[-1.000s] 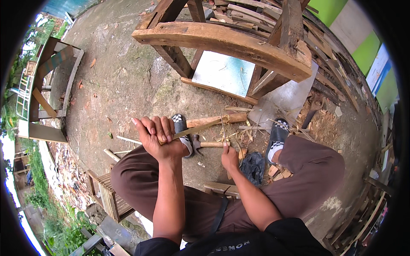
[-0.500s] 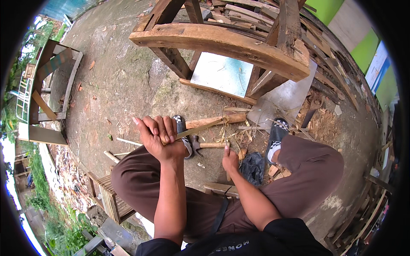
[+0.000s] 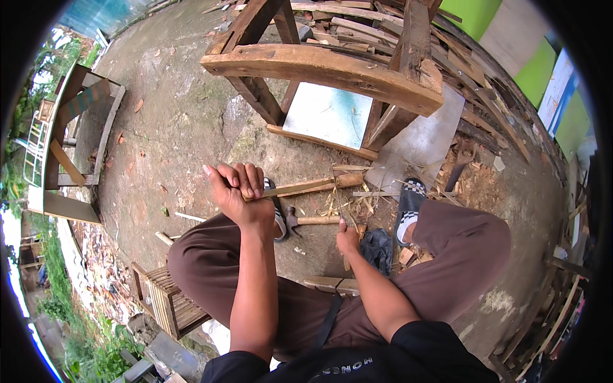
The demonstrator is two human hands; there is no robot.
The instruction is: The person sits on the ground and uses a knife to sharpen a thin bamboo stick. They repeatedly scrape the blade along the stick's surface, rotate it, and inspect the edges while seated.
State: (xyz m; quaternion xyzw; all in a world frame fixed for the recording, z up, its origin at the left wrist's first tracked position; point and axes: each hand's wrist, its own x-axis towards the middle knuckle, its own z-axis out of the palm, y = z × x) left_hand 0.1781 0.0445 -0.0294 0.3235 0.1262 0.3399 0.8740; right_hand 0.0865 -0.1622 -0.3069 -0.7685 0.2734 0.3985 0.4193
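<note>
Left hand (image 3: 239, 191) grips one end of a wooden strip (image 3: 291, 189) above the concrete floor (image 3: 191, 127), seemingly to keep it steady; right hand (image 3: 348, 239) holds a thin-bladed tool (image 3: 340, 201), which crosses near the far end.

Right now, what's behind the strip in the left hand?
Behind the strip, parts of a shoe and a round wooden piece show; the portions it covers can't be seen.

Left hand (image 3: 236, 191) curled, left forearm (image 3: 253, 293) pointed to 12 o'clock; right hand (image 3: 348, 240) clenched, right forearm (image 3: 378, 286) angled to 11.
</note>
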